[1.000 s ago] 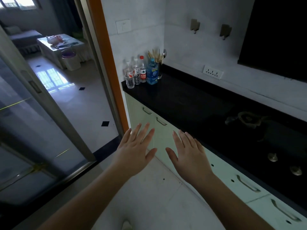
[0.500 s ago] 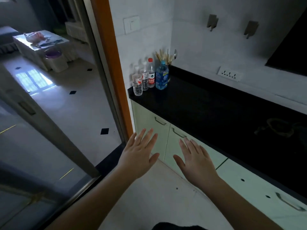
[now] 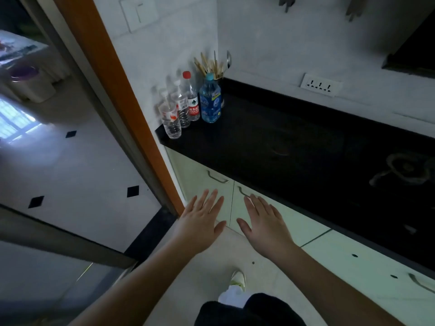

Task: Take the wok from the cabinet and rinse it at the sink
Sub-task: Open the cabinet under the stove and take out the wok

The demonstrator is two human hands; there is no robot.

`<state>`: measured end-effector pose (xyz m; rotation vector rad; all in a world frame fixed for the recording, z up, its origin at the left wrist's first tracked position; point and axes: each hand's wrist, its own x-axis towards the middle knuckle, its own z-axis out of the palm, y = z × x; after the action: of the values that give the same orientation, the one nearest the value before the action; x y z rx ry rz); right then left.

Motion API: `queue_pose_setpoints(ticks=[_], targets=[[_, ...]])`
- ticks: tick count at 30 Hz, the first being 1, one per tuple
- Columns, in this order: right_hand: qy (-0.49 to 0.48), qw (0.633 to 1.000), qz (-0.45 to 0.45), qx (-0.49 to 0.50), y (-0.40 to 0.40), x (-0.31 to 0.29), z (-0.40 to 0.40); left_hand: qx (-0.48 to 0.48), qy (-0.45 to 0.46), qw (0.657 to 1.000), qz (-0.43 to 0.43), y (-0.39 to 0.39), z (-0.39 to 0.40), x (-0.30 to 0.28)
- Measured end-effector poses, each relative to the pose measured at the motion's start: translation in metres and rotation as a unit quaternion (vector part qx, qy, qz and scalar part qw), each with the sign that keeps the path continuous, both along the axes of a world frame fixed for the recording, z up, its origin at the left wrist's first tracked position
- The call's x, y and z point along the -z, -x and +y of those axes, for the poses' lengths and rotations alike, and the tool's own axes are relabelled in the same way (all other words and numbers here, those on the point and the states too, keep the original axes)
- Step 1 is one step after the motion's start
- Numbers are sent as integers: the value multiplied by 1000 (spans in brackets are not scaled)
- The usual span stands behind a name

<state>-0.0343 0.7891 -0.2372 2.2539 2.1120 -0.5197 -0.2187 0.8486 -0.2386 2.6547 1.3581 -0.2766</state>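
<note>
I am at the very first step, the cabinet not yet opened; my shoe is on the floor below, and above it my left hand and right hand reach forward side by side, both flat with fingers spread, holding nothing, in front of the two pale green cabinet doors; the wok is nowhere in view, so I judge it sits behind one of these doors; next I should curl my fingers round a handle, the left handle or the right handle just past my fingertips, and pull; further right I count one more handle; beyond, on the black table, stand four bottles in the corner and one utensil holder; no sink shows.
</note>
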Motion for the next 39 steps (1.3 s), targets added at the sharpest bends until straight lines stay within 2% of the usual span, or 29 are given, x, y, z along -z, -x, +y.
queue_pose_setpoints(ticks=[5,11,25,32,39], targets=[[32,999,20,6,-14,25,38,14,48,998,42,-12,39,21],[62,998,18,-30,-32,52,64,21,98,994,51,-38,80,54],[180,983,6,23,-23,124,121,123,135,978,101,-57,164,127],[199,971,-8,130,-12,142,156,207,124,969,52,-37,226,142],[257,947,-6,194,-13,160,178,265,144,947,107,-50,254,162]])
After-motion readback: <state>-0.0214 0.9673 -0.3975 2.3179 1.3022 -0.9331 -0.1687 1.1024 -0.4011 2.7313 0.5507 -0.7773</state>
